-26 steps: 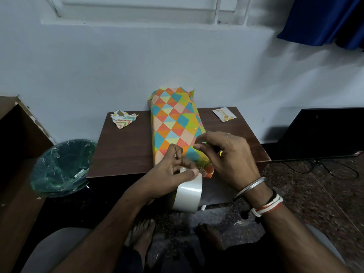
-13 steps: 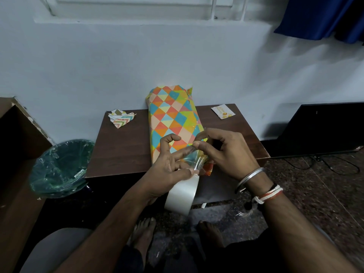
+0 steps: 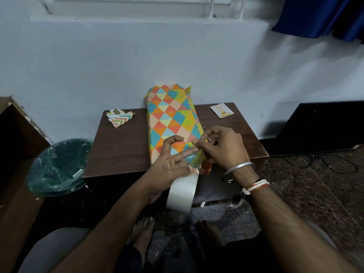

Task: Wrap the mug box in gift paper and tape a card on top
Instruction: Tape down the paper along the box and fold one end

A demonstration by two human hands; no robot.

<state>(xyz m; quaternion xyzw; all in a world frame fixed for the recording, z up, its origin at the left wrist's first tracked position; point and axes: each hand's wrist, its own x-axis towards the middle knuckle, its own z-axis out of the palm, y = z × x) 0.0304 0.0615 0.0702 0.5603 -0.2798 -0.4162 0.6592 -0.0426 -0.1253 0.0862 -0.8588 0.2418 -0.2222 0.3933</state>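
Your left hand (image 3: 167, 164) gripped the tape roll (image 3: 182, 194) just in front of the near end of the wrapped box (image 3: 171, 123). The thumb pressed on the roll's outer face and the forefinger hooked up over the box's patterned paper. Your right hand (image 3: 222, 146), at the box's near right corner, pinched the free end of a clear strip of tape (image 3: 190, 160) between thumb and fingertips. The strip stretched from the roll across that corner.

The box, clad in paper of orange, blue, green and peach triangles, lay lengthwise under your hands on a dark wooden table (image 3: 122, 150). Its far end was at the white wall (image 3: 137, 66), where the paper stood up in loose points.

The card (image 3: 221, 110) lay flat to the right of the box's far end, well apart from it. A small heap of paper scraps (image 3: 120, 118) sat to the left of that same end. Farther left of the box, off the table, stood a bin (image 3: 57, 166) lined with green plastic. A silver bangle (image 3: 239, 168) and thread bands (image 3: 256, 187) circled your right wrist, just right of the box's near end.
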